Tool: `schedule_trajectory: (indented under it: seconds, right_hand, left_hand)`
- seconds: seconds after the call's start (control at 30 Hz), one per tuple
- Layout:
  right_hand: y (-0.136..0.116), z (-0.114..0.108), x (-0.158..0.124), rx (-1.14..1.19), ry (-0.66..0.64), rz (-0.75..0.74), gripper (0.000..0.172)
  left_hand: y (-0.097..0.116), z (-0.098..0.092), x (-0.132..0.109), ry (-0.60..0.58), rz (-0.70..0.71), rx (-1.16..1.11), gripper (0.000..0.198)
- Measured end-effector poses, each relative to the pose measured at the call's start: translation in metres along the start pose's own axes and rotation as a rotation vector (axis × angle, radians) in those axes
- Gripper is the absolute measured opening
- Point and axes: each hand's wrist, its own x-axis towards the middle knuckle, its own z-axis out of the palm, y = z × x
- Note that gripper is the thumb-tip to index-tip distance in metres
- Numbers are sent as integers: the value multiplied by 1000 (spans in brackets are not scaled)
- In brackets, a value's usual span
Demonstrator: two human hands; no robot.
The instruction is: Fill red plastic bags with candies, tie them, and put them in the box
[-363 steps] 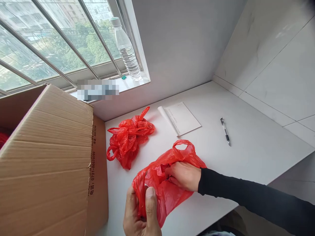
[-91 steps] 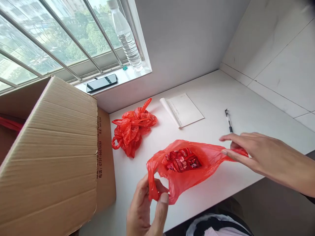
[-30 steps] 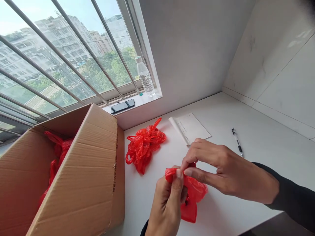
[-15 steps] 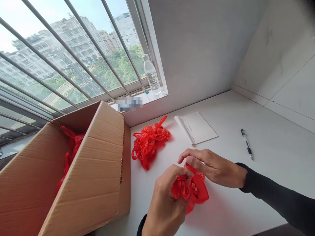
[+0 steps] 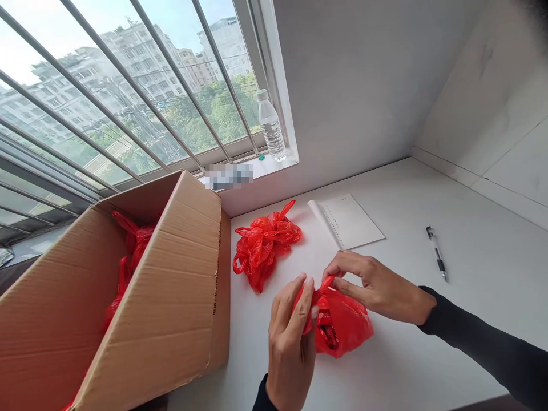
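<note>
A red plastic bag (image 5: 349, 322) rests on the white table with a dark red printed packet (image 5: 327, 331) showing through its side. My left hand (image 5: 293, 334) is closed around the gathered top of the bag at its left. Between thumb and forefinger, my right hand (image 5: 372, 282) pinches a twisted strip of the same bag. Behind my hands lies a crumpled pile of red plastic bags (image 5: 265, 242), touched by neither hand.
On the left stands an open cardboard box (image 5: 171, 285) with red bags (image 5: 139, 240) inside. Further back lies a notepad (image 5: 353, 222), with a pen (image 5: 437, 254) to its right. A water bottle (image 5: 272, 128) stands on the windowsill beside the barred window.
My right hand has come down and left and now pinches the bag's top. The bag has turned, with its filled part spread toward the right. The view has shifted slightly.
</note>
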Motion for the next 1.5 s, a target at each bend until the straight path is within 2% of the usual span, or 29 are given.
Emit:
schedule_trajectory:
  seconds: [0.1, 0.2, 0.27, 0.3, 0.37, 0.43, 0.5, 0.63, 0.7, 0.83, 0.93, 1.03, 1.13, 1.2, 1.27, 1.37, 1.5]
  right_hand:
    - [21, -7, -17, -135, 48, 134, 21]
    - [49, -9, -36, -226, 47, 300, 31]
    - [60, -3, -45, -230, 65, 357, 37]
    - [62, 4, -47, -207, 96, 364, 39]
    - [62, 24, -49, -140, 186, 338, 41]
    - [63, 51, -50, -97, 241, 272, 44]
    - [70, 82, -51, -130, 222, 196, 46]
    - [101, 133, -55, -257, 138, 15, 50]
    - [116, 146, -57, -334, 139, 3, 52]
    - [133, 156, -57, -450, 186, -6, 53]
    - [135, 158, -55, -426, 188, 22, 52]
    - [126, 148, -52, -285, 188, 94, 48]
    - [108, 121, -46, -88, 243, 237, 43]
    - [94, 100, -41, 48, 292, 312, 42]
    - [83, 83, -36, 135, 366, 330, 44]
    - [69, 71, -32, 197, 436, 330, 44]
    - [51, 69, -35, 254, 421, 289, 42]
  left_hand:
    - [-19, -4, -35, 27, -146, 3, 52]
    - [-37, -8, -70, 51, -422, 13, 32]
    - [-40, -6, -82, 78, -586, -38, 33]
    - [-37, -3, -84, 87, -619, -80, 36]
    - [-27, 7, -83, 70, -570, -147, 44]
    - [-18, 21, -78, -57, -442, -127, 51]
    - [-16, 35, -73, -187, -366, -44, 60]
    - [-23, 54, -72, -222, -408, 48, 58]
    - [-25, 60, -74, -221, -441, 62, 58]
    - [-28, 69, -77, -229, -464, 30, 59]
    - [-32, 72, -76, -228, -468, -15, 59]
    - [-34, 66, -73, -199, -481, -60, 55]
    - [-34, 51, -65, -44, -557, -200, 49]
    - [-35, 40, -58, 81, -646, -331, 53]
    - [-37, 33, -50, 101, -699, -399, 58]
    - [-40, 32, -40, 21, -664, -415, 51]
    - [-33, 39, -29, -254, -371, -187, 32]
